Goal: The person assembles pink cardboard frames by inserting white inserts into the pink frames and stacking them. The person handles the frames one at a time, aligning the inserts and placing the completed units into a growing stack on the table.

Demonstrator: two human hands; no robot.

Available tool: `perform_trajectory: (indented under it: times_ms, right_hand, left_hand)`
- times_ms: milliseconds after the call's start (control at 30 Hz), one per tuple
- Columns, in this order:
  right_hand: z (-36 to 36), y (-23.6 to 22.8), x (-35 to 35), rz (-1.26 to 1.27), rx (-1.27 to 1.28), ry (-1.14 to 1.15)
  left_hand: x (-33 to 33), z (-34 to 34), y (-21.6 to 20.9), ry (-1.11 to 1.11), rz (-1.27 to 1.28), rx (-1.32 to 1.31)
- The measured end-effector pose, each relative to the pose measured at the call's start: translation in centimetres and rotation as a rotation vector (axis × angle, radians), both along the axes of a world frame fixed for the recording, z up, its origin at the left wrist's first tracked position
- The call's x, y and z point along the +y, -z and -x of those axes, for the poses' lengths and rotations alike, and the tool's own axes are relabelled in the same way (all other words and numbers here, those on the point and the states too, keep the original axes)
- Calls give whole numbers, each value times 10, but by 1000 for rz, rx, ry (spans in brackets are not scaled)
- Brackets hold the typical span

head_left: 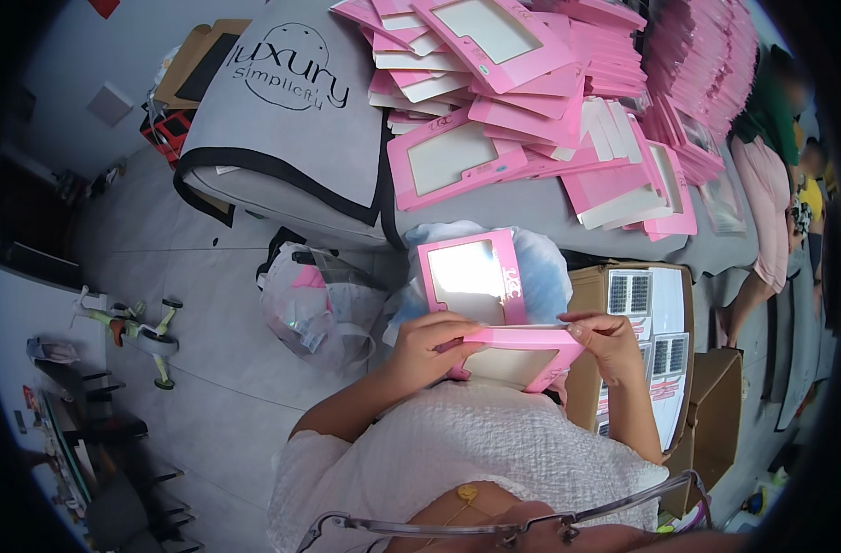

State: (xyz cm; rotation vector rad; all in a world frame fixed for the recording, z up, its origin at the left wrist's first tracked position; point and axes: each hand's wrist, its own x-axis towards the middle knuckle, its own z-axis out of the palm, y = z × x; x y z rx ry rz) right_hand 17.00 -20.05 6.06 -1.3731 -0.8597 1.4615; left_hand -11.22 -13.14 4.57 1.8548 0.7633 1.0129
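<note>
Close to my body I hold a pink window box (511, 366) by its two ends. My left hand (436, 346) closes on its left end, and my right hand (606, 342) pinches its upper right corner. Its edge nearest the sofa faces up, showing a pink side strip. Just beyond it, another pink window box (471, 274) leans on a pale blue and white cushion (542, 267), its clear window catching bright glare. Whether anything is inside the held box cannot be made out.
Ahead, a grey sofa (522, 210) carries a loose heap of flat pink boxes (452, 158) and tall stacks (701, 64). A cardboard carton (584, 355) with packed printed sheets stands at my right. A plastic bag (314, 309) and a child's tricycle (144, 339) are left. Other people stand far right.
</note>
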Motion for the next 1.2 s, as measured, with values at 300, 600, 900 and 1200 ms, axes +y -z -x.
perform_trajectory:
  times_ms: [300, 600, 900, 1200]
  right_hand:
    - [20, 16, 14, -103, -204, 240]
    - [13, 74, 145, -67, 48, 261]
    - [82, 90, 256, 31, 440, 463]
    - [122, 33, 181, 20, 609, 259]
  left_hand:
    - [0, -12, 12, -36, 18, -48]
    - [52, 10, 91, -519, 196, -72]
    - [44, 3, 107, -699, -25, 74]
    - [113, -2, 43, -543, 787, -945]
